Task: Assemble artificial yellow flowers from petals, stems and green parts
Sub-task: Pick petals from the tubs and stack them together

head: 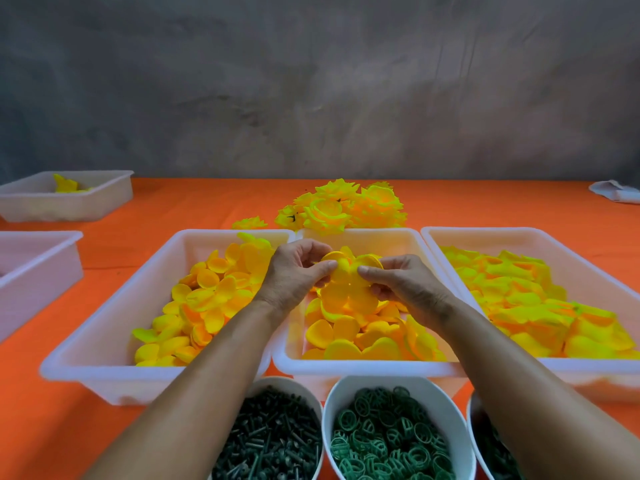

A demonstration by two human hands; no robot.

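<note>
Near edge: bowl of dark stems [273, 441] sitting left, bowl of green rings [388, 431] sitting right of it. Beyond, three white trays lying side by side on orange worktop [114, 441], all holding yellow petals. Left hand [294, 271] and right hand [405, 282] hovering over middle tray [363, 367], both grips pinching petal cluster [346, 282] between fingertips. Finished flowers [346, 206] piling farther back.

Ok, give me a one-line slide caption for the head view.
Both hands, left hand and right hand, hold a yellow petal cluster above the middle petal tray.
</note>
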